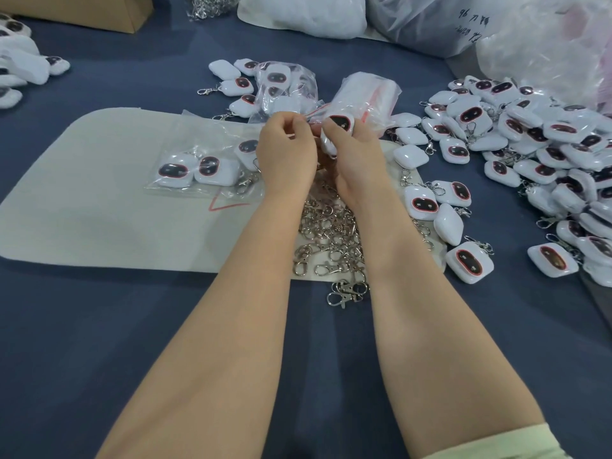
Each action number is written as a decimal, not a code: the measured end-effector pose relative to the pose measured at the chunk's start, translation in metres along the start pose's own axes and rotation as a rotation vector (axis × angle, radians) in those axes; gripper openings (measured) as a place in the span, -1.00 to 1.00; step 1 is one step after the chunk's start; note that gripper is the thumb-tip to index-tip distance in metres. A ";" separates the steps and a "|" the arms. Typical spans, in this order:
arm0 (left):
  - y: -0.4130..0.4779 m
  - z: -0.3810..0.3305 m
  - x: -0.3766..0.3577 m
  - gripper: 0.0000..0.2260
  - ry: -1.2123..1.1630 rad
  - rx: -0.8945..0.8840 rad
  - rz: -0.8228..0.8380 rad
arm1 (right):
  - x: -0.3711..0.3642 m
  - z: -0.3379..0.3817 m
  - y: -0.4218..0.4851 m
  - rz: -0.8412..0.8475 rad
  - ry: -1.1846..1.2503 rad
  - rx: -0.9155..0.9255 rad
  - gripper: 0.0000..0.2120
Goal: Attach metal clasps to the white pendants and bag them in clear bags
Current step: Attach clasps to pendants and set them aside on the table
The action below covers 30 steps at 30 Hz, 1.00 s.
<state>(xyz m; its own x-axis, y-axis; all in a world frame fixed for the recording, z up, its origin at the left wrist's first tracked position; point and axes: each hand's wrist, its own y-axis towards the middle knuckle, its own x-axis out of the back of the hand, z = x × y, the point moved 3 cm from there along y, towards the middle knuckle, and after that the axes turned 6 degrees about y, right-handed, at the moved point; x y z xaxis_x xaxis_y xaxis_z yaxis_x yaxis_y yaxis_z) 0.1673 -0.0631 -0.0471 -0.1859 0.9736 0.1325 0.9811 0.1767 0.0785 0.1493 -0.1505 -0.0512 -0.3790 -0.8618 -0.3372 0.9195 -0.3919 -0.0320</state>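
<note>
My right hand grips a white pendant with a dark, red-rimmed face, held above the pale mat. My left hand meets it from the left, fingertips pinching something small at the pendant's edge; what it pinches is hidden. A pile of loose metal clasps lies under my wrists. A clear bag on the mat holds two pendants. A stack of clear bags with red strips lies just behind my hands.
A big heap of white pendants with clasps covers the table at right. More pendants and a filled bag lie behind my hands. Large plastic sacks and a cardboard box stand at the far edge; white items sit far left.
</note>
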 end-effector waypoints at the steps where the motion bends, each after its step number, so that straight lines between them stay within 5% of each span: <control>1: 0.000 0.000 0.000 -0.87 -0.014 0.018 0.013 | 0.000 0.000 0.000 0.006 -0.014 0.007 -0.93; 20: -0.002 0.000 0.001 -0.83 -0.001 0.031 0.074 | -0.004 -0.001 -0.003 0.124 -0.070 0.013 -0.95; 30: 0.001 0.001 0.003 -0.85 0.023 -0.015 0.046 | -0.003 -0.004 -0.001 0.191 0.043 -0.046 -0.80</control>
<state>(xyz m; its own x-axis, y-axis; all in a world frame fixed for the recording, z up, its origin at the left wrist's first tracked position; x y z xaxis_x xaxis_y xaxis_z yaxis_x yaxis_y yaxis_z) 0.1675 -0.0599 -0.0477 -0.1416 0.9770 0.1593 0.9879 0.1291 0.0861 0.1495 -0.1465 -0.0537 -0.1935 -0.9042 -0.3809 0.9784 -0.2066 -0.0067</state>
